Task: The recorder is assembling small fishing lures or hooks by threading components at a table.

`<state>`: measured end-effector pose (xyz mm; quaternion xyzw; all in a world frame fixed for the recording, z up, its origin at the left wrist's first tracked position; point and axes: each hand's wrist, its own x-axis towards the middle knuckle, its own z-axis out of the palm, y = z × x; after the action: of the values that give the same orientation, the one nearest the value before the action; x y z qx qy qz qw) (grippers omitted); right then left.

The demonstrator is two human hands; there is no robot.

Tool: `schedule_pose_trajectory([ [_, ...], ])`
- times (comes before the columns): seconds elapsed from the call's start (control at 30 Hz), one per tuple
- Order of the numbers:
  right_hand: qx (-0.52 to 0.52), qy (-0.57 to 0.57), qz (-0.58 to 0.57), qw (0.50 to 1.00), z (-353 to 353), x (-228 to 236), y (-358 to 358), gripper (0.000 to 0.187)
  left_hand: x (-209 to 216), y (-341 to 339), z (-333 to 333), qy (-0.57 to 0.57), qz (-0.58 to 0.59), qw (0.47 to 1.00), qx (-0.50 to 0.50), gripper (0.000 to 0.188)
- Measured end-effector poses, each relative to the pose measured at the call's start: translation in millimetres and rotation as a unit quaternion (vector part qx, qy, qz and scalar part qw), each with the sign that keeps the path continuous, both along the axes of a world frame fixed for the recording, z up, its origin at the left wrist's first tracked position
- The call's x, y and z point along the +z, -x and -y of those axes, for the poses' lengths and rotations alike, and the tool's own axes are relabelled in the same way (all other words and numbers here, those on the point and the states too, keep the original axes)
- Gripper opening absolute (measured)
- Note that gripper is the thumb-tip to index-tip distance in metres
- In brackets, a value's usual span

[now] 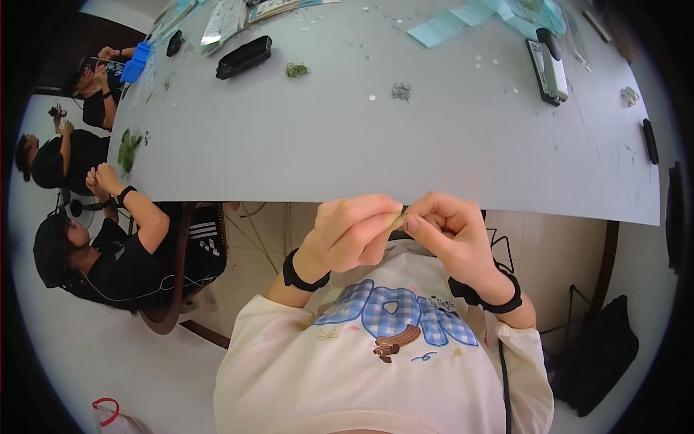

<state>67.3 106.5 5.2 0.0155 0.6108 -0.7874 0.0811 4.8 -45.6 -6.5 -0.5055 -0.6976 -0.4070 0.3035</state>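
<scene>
Just off the near edge of the table, in front of my chest, both hands meet fingertip to fingertip. My left hand [354, 230] is closed, its fingers pressed together in a pinch. My right hand [450, 228] is closed too, thumb against forefinger. Between the fingertips shows a tiny dark piece [404, 218], too small to name. On the table beyond lie a small heap of thin dark wire-like bits [401, 91], a white round disc [372, 98] and a tangle of green strands [296, 70].
A black tray [244, 57] lies at the far left, a stapler [549, 69] at the far right near light blue sheets [455, 25]. More green strands [129, 150] rest by the left edge. Several people in black sit along the left side, the nearest person [108, 249] close by.
</scene>
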Motion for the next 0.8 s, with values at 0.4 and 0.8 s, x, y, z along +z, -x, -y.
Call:
schedule_pose_trajectory([
  [0.4,-0.057,0.070,0.017,0.996,16.8,-5.4,-9.7,0.009,1.2,12.0,-9.8,-0.008,0.084,0.996,0.010,0.015],
  [0.8,-0.066,0.176,0.023,0.982,10.2,-17.8,-13.4,0.011,9.0,4.4,-24.1,-0.077,0.145,0.986,-0.009,0.012],
])
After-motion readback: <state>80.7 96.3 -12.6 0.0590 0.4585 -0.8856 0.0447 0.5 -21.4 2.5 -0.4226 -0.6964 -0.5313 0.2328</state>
